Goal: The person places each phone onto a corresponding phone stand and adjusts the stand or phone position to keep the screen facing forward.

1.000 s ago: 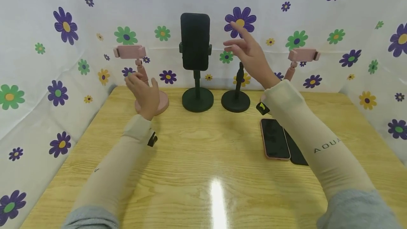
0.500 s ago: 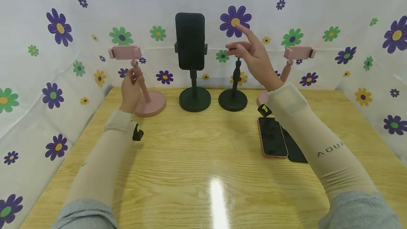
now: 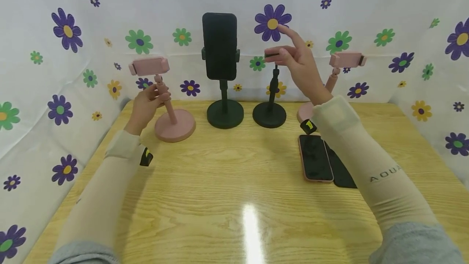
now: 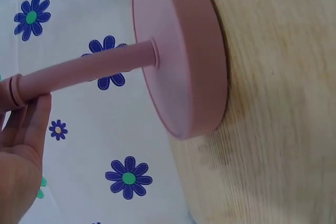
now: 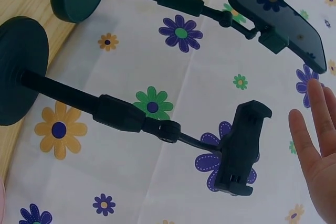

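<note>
Left of the black stand [image 3: 270, 93], the left hand [image 3: 146, 103] pinches the pink stand [image 3: 170, 105] pole, steadying it, while the right hand [image 3: 298, 66], fingers spread, hovers at the black stand's clamp.

1. We wear beige arm sleeves over grey cuffs near the elbows.
2. Our right sleeve [image 3: 370, 162] carries grey "AQUA" lettering.
3. Small black-and-yellow devices sit at both our wrists [image 3: 145, 157].

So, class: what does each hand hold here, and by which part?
The left hand grips the pink stand by its pole. The right hand holds nothing, open beside the empty black stand's clamp.
</note>
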### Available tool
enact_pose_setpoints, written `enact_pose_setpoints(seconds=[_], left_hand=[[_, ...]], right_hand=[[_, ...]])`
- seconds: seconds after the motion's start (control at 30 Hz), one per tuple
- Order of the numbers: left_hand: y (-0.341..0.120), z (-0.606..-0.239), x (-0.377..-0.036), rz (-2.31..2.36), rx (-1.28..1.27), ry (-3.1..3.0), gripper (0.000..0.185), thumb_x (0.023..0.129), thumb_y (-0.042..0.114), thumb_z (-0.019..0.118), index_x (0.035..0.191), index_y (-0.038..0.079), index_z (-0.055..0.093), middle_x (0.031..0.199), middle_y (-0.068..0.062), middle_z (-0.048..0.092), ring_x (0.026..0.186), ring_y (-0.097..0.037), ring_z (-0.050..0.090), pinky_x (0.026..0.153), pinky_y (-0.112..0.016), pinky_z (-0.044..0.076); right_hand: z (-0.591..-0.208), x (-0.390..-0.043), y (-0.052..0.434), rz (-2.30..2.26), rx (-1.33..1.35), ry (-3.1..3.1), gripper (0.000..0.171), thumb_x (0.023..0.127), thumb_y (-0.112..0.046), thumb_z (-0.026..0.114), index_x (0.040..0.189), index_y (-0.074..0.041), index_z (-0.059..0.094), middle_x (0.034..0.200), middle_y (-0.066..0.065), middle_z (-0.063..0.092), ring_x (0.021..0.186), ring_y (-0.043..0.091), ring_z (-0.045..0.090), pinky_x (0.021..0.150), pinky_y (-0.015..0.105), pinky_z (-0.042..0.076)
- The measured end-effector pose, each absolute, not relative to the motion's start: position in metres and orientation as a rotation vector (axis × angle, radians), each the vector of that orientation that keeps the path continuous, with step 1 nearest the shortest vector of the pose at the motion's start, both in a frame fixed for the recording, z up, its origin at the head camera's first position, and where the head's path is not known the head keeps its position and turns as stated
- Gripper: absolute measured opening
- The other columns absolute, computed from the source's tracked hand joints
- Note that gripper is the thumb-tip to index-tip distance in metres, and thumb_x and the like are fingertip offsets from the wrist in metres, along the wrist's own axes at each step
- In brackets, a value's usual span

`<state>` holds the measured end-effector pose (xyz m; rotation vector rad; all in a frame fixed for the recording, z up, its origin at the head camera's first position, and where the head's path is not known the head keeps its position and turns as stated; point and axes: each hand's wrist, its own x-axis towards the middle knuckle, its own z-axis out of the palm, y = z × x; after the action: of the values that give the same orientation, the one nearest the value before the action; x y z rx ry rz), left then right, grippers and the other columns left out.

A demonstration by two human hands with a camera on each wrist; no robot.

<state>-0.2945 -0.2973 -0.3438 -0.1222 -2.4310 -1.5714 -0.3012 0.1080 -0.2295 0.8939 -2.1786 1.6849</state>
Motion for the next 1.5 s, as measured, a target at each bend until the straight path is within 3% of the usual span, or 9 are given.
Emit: enact_pose_setpoints(seconds=[0.33,0.43,0.6,0.7,0.77,1.03,1.17,1.3,1.5], left_hand=[[-0.275,-0.339,-0.268,-1.649,-0.353,-2.519,0.039,0.089,0.020,0.064,0.116,-0.007,0.058,0.094,0.018,0.066,0.084,0.005,0.065,0.076,-0.020,0.054],[-0.264,-0.338,-0.260,-1.629,-0.424,-2.536,0.035,0.088,0.017,0.066,0.113,-0.007,0.061,0.094,0.016,0.067,0.083,0.003,0.066,0.075,-0.020,0.054],[-0.242,-0.336,-0.248,-1.445,-0.501,-2.610,0.028,0.086,0.016,0.068,0.107,-0.002,0.066,0.098,-0.006,0.069,0.083,0.005,0.063,0.076,-0.016,0.053],[-0.231,-0.335,-0.245,-1.366,-0.520,-2.657,0.027,0.085,0.018,0.069,0.106,0.001,0.067,0.102,-0.016,0.068,0.084,0.005,0.061,0.079,-0.017,0.053],[-0.225,-0.335,-0.243,-1.367,-0.531,-2.677,0.026,0.085,0.018,0.068,0.106,0.002,0.067,0.104,-0.016,0.068,0.086,0.005,0.061,0.081,-0.020,0.053],[-0.200,-0.338,-0.240,-1.501,-0.667,-2.649,0.021,0.086,0.011,0.067,0.103,-0.001,0.066,0.106,-0.017,0.067,0.090,0.000,0.063,0.085,-0.028,0.054],[-0.187,-0.337,-0.241,-1.555,-0.708,-2.648,0.021,0.086,0.010,0.067,0.104,-0.001,0.066,0.107,-0.017,0.067,0.093,-0.010,0.066,0.086,-0.029,0.054],[-0.172,-0.338,-0.243,-1.615,-0.699,-2.675,0.024,0.086,0.014,0.068,0.106,0.001,0.065,0.108,-0.016,0.067,0.096,-0.020,0.067,0.085,-0.032,0.054],[-0.157,-0.339,-0.243,-1.692,-0.747,-2.661,0.023,0.085,0.011,0.067,0.106,0.001,0.064,0.108,-0.017,0.067,0.099,-0.026,0.067,0.086,-0.033,0.054]], right_hand=[[-0.233,-0.297,0.137,1.525,0.850,-2.289,0.041,0.098,-0.017,0.050,0.138,-0.017,0.044,0.112,0.007,0.069,0.098,0.004,0.066,0.099,0.032,0.047],[-0.242,-0.294,0.149,1.327,0.839,-2.430,0.039,0.097,-0.018,0.053,0.136,-0.016,0.049,0.113,0.011,0.068,0.100,0.007,0.065,0.096,0.032,0.048],[-0.260,-0.287,0.171,1.067,0.862,-2.614,0.038,0.095,-0.019,0.057,0.132,-0.016,0.053,0.113,0.014,0.068,0.105,0.027,0.065,0.095,0.047,0.047],[-0.268,-0.282,0.182,0.964,0.879,-2.680,0.038,0.093,-0.015,0.059,0.131,-0.015,0.054,0.111,0.015,0.068,0.104,0.031,0.064,0.094,0.052,0.046],[-0.274,-0.278,0.188,0.885,0.902,-2.707,0.037,0.092,-0.012,0.060,0.129,-0.013,0.056,0.110,0.015,0.069,0.098,0.032,0.066,0.090,0.051,0.048],[-0.302,-0.269,0.207,0.692,0.977,-2.891,0.033,0.090,-0.014,0.063,0.122,-0.010,0.060,0.104,0.013,0.071,0.095,0.030,0.066,0.091,0.052,0.048],[-0.326,-0.276,0.214,0.677,1.029,-2.949,0.028,0.088,-0.009,0.064,0.116,-0.003,0.063,0.100,0.017,0.070,0.091,0.031,0.067,0.086,0.051,0.051],[-0.350,-0.285,0.221,0.726,1.034,-3.027,0.027,0.086,-0.004,0.065,0.112,0.004,0.063,0.103,0.023,0.067,0.094,0.034,0.067,0.086,0.050,0.051],[-0.368,-0.287,0.226,0.721,1.030,-3.171,0.040,0.086,-0.012,0.067,0.120,0.007,0.057,0.115,0.026,0.062,0.108,0.041,0.060,0.090,0.051,0.049]])
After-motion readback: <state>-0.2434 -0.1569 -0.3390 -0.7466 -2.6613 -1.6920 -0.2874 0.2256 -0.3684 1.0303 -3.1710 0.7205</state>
